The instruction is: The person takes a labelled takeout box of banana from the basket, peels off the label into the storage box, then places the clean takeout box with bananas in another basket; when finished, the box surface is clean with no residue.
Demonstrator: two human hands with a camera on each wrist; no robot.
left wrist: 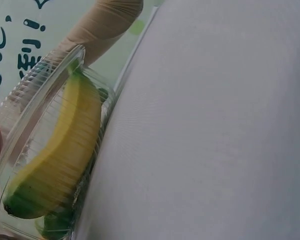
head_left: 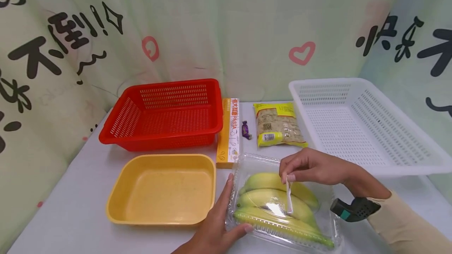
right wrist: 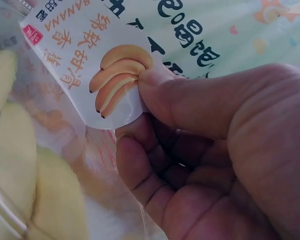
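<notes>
A clear plastic clamshell box (head_left: pixel 243 167) with several green-yellow bananas (head_left: pixel 272 199) inside lies at the front of the table. My left hand (head_left: pixel 217 216) rests against its left side, fingers straight along the edge and thumb at the front corner. Above the lid, my right hand (head_left: pixel 310 166) pinches a white label (head_left: pixel 289 197) between thumb and forefinger. Printed bananas and orange lettering show on the label (right wrist: pixel 90 70) in the right wrist view. From the left wrist view, one banana (left wrist: pixel 65 145) shows through the box's clear side wall.
A yellow tray (head_left: pixel 160 222) stands left of the box, with a red basket (head_left: pixel 166 142) behind it. Further back are a pasta box (head_left: pixel 227 132), a purple-wrapped candy (head_left: pixel 245 130) and a yellow-and-clear bag (head_left: pixel 279 124). A white basket (head_left: pixel 370 169) stands at right, near my right forearm.
</notes>
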